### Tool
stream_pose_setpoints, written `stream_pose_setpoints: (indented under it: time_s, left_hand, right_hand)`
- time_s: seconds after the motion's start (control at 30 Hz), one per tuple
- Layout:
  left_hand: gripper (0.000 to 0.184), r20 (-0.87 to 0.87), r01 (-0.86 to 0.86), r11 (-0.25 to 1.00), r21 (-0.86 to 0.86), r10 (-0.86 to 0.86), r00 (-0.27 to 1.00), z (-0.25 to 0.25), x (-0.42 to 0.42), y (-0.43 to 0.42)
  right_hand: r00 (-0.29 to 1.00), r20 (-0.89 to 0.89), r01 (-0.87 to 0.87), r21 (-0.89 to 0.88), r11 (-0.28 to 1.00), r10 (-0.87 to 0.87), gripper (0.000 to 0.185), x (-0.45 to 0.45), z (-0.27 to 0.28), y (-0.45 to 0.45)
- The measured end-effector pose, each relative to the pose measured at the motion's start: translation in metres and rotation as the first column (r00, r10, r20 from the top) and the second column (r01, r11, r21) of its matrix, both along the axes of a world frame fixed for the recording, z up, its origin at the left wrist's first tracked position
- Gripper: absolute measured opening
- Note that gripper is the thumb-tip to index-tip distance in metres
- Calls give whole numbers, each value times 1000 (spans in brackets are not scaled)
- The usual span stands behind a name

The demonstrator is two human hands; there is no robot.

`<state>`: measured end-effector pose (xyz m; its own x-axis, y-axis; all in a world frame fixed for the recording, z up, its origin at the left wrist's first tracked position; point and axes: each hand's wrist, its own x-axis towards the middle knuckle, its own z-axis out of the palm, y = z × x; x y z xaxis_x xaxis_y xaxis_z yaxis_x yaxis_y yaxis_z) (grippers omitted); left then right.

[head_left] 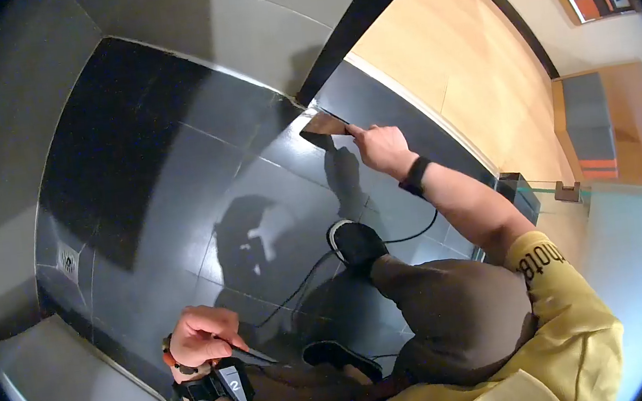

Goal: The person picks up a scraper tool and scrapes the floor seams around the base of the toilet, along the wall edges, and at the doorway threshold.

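Note:
My right hand [383, 149] is closed round the handle of a flat scraper [325, 125]. The scraper's wide blade is near the floor corner, beside the dark door frame, and its shadow falls on the grey tiles. At the lower left, my left hand [206, 334] is closed, its fingers curled on a thin dark cable [250, 353] that runs over my thigh. The dark tiled floor [265, 199] lies below both hands.
A floor drain [67, 263] sits at the left by the wall. Black cable [412, 236] loops around my shoe [357, 242]. A raised threshold [422, 117] borders a wooden floor [446, 44] at upper right. A glass panel [627, 245] stands at right.

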<state>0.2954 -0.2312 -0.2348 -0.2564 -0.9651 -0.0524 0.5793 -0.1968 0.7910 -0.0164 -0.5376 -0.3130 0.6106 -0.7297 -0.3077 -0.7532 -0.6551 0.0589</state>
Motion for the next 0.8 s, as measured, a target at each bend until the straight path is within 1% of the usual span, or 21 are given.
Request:
stream_pose_setpoints:
  time_s: [0.03, 0.07, 0.1, 0.17, 0.2, 0.23, 0.3, 0.33, 0.37, 0.43, 0.47, 0.5, 0.53, 0.57, 0.6, 0.63, 0.67, 0.7, 0.73, 0.77, 0.8]
  left_hand:
    - [32, -18, 4, 999, 32, -3, 1000, 0, 1, 1]
    - [33, -36, 15, 998, 62, -13, 999, 0, 3, 2]
    - [33, -35, 16, 998, 58, -14, 999, -1, 4, 3]
    - [31, -44, -82, 995, 62, 85, 995, -1, 0, 8]
    - [30, -85, -121, 992, 44, 125, 989, -4, -2, 10]
    - [30, -82, -122, 992, 44, 125, 989, -6, -1, 12]
    - [29, -77, -28, 999, 40, 31, 997, -5, 4, 11]
    - [28, -98, -6, 999, 43, 10, 995, -2, 4, 9]
    - [28, -97, 9, 999, 45, -4, 995, -4, 4, 9]
    - [27, -84, 0, 1000, 20, 2, 996, -9, 1, 7]
    - [26, -75, 5, 997, 71, 0, 997, -6, 1, 8]
    - [26, -75, 29, 997, 66, -24, 997, -7, 0, 7]
    - [26, -91, 6, 999, 52, -2, 996, -10, -1, 6]
    - [26, -106, -18, 999, 38, 22, 994, -11, -1, 5]
    - [24, -129, -16, 997, 78, 26, 991, -10, 0, 6]
    - [24, -130, 4, 997, 74, 6, 991, -12, 1, 4]
    - [21, -153, 0, 998, 60, 9, 988, -14, -1, 2]
    - [19, -168, -4, 999, 52, 13, 986, -5, -2, 2]
    - [18, -124, -23, 998, 65, 31, 992, -3, -3, 2]
    - [18, -127, -5, 998, 69, 14, 992, 0, -4, 1]
    - [18, -103, -21, 998, 59, 27, 994, 4, -4, 0]
  right_hand:
    - [1000, 16, -16, 11, 1000, 15, 25, 3, -5, -4]
    - [999, -38, 27, 87, 996, -23, 23, -2, -3, -1]
    - [993, -116, 24, 120, 992, -10, 32, -11, 2, 4]
    - [976, -209, 80, 111, 991, -56, 27, -7, 27, 16]
    - [964, -264, 78, 121, 990, -44, 25, -7, 23, 14]
    - [964, -261, 77, 121, 990, -44, 25, 1, 24, 15]
    - [997, -65, 48, 24, 999, -46, 24, 30, 23, 17]
    - [998, -43, 34, -15, 999, -35, 26, 39, 13, 10]
    - [999, -39, -27, 5, 1000, 27, 30, 37, 3, 2]
    - [997, -61, 49, 89, 995, -43, 34, 8, 1, 7]
    - [993, -55, 109, 115, 987, -103, 35, -15, 5, 19]
    - [986, -47, 165, 136, 977, -160, 37, -43, 12, 33]
    - [963, -145, 247, 140, 959, -227, 37, -71, 18, 50]
    - [928, -240, 325, 138, 936, -287, 38, -99, 24, 66]
    - [896, -276, 388, 107, 915, -347, 37, -125, 28, 79]
    - [860, -312, 447, 75, 891, -405, 36, -146, 31, 87]
    - [843, -330, 466, 52, 883, -425, 35, -157, 35, 87]
    - [827, -345, 484, 38, 874, -443, 35, -167, 41, 90]
    - [864, -263, 452, 27, 892, -430, 34, -155, 51, 91]
    - [889, -181, 435, 54, 899, -420, 35, -143, 51, 89]
    - [921, -119, 374, 15, 927, -370, 35, -130, 46, 88]
